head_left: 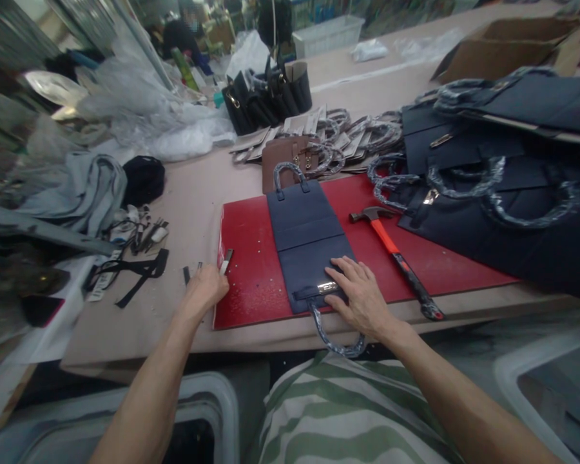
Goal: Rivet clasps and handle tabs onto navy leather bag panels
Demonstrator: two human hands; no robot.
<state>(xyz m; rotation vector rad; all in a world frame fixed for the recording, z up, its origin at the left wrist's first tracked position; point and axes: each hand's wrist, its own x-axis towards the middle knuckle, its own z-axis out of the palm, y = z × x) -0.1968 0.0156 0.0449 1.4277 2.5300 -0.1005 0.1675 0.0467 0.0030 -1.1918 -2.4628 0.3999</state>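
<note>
A dark navy bag panel [309, 225] lies flat, with a plastic-wrapped handle at each end and a gold metal fitting [327, 287] near its front end. My right hand [360, 293] rests on the panel beside that fitting, fingers spread. At the left edge of the red mat [246, 258], the fingers of my left hand [206, 287] are closed around a short flat metal tool [227, 259]; its upper end sticks out and the rest is hidden. A claw hammer [386, 238] with an orange and black handle lies right of the panel.
Navy bag pieces [507, 193] are heaped at the right. Brown bag pieces [285, 161] with wrapped handles lie behind the mat, near black bags [265, 96]. Small tools [149, 235] and black straps [145, 274] are at the left. A cardboard box [507, 48] stands far right.
</note>
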